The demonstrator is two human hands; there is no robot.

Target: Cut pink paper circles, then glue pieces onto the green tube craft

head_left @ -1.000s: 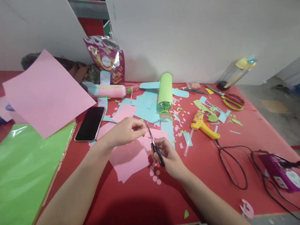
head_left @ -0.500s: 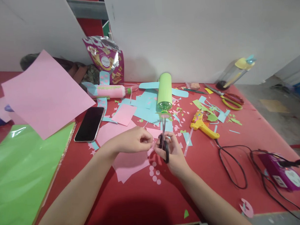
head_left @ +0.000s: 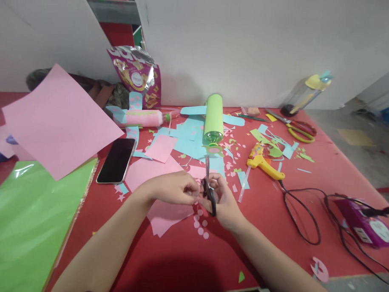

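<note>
My right hand (head_left: 227, 206) is wrapped about the black handles of a small pair of scissors (head_left: 212, 201). Their blades point away from me, towards a green-covered bottle (head_left: 213, 118) with light blue paper wings. Close beside it, my left hand (head_left: 180, 188) is closed in a pinch at a bit of pink paper, now mostly hidden by the fingers. The fingertips of both hands meet or nearly meet. Under and behind the left hand lie pink paper sheets (head_left: 171, 217). Small pink paper circles (head_left: 197, 224) rest just in front of the hands.
A phone (head_left: 116, 160), a pink-covered bottle (head_left: 144, 118) and a snack bag (head_left: 137, 75) stand or lie left. To the right are a yellow glue gun (head_left: 262, 163) with its cord, larger scissors (head_left: 297, 129) and a clear bottle (head_left: 304, 95). Paper scraps (head_left: 228, 157) litter the middle.
Both hands have come slightly nearer to me, and the scissors have shifted a little left and towards me. The pink bit between the fingers shows less than before.
</note>
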